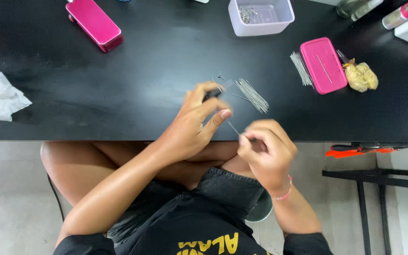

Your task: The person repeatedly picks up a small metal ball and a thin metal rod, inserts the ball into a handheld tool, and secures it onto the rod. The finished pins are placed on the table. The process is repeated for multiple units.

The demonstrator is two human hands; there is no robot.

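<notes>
- A small craft or assembly workbench is showing here: a black table (119, 85) is spreading over a pale tiled floor (5, 198).
- Bundles of thin metal pins (252, 95) are lying mid-table.
- A white tub (260, 19) is sitting at the table's far edge, a pink lid (323, 65) toward its right.

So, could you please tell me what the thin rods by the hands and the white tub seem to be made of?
Thin rods: probably metal wire, silvery-grey with a slight sheen, very fine and straight. White tub: looks like smooth, slightly translucent plastic with rounded moulded corners.
</notes>
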